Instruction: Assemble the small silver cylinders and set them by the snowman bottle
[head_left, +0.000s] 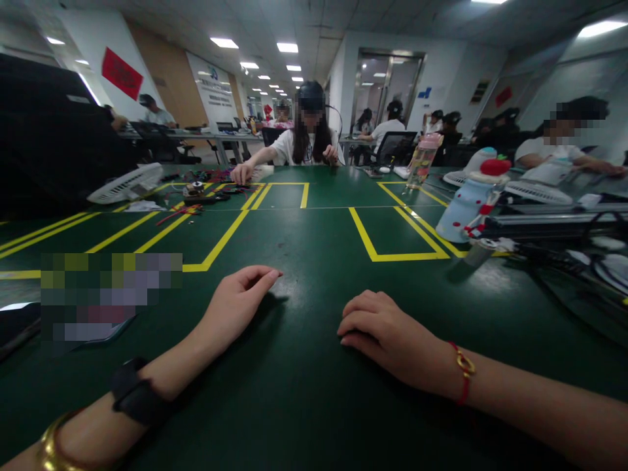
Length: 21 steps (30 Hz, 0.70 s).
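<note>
— Near the front edge of the green counter [314, 405], what were the two hands doing?

— Both lay palm down on the bare surface, well apart from each other. The left hand [234, 306] rested with its fingers [262, 280] loosely curled and slightly parted, gripping nothing. The right hand [387, 333] lay flat, its fingers [354, 325] bent under a little and close together, also holding nothing.

— Anything on the wrists?

— A black band [136, 396] and a gold bangle [49, 448] on the left arm, a red cord bracelet [464, 373] on the right.

— What was closest to the hands?

— Yellow tape lines [223, 239] marked boxes on the counter just beyond the fingertips. Toward the right edge stood a pale blue bottle with a red cap [473, 199], and a clear bottle with a pink lid [422, 160] stood farther back. Dark cables and equipment [559, 242] were heaped along that right edge.

— And on the left side?

— A white fan [126, 184] lay tilted near the far left corner, with small parts and red wires [196, 196] scattered beside it.

— Was anyone else there?

— A person in a white shirt [307, 147] sat at the far edge, one hand [241, 173] touching the parts on the counter. Another person in white [554, 157] sat off the right edge.
</note>
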Tool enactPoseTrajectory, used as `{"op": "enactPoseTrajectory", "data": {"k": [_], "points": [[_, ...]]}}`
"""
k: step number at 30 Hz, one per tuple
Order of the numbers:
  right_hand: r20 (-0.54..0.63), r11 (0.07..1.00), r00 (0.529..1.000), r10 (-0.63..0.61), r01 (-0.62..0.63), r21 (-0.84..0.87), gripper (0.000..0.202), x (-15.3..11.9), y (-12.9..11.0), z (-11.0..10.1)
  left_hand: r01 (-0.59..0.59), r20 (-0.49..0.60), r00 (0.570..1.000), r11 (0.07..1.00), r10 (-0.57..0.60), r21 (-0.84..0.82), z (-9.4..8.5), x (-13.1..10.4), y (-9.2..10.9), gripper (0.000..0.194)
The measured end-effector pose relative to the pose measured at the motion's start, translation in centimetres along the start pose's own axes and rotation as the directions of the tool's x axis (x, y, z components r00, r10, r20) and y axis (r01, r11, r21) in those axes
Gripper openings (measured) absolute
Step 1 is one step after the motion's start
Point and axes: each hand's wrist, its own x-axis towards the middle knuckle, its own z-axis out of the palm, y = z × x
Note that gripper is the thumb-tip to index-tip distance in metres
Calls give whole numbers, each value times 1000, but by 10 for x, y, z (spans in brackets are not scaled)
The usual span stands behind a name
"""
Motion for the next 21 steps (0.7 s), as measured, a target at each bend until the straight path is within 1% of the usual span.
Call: {"op": "enactPoseTrajectory", "data": {"k": [1,2,3,4,5,7,9,11,14,17,21], "points": [[-42,999,999,29,-30,-19,21,0,9,-8,0,1,1000,1000,0,0,0,0,0,31],[-102,995,991,81,-87,-50,23,1,21,-19,1,3,1000,1000,-1,0,-1,-1,0,31],[-174,980,972,157,-175,-92,24,0,35,-32,3,4,1000,1000,-3,0,-1,-1,0,31],[-244,944,935,258,-297,-141,26,-1,51,-48,5,4,1000,1000,-5,1,-1,-1,0,32],[-308,884,880,361,-428,-189,28,-4,70,-65,7,4,1000,1000,-7,2,-1,-1,0,32],[-357,693,743,566,-664,-283,30,-14,107,-100,11,8,1000,1000,-11,1,-1,0,0,32],[-367,565,645,670,-764,-311,30,-28,139,-131,11,8,1000,1000,-11,0,0,0,0,31],[-354,495,581,733,-812,-309,27,-42,163,-152,8,4,1000,1000,-8,-3,0,1,0,31],[-307,428,510,803,-853,-299,22,-58,183,-167,8,3,1000,1000,-8,-5,0,1,0,32],[-269,396,473,839,-870,-294,22,-65,192,-171,19,6,1000,1000,-19,-7,0,0,0,32],[-258,373,452,854,-877,-301,28,-69,197,-175,19,7,1000,1000,-19,-5,-1,0,0,34]]}}
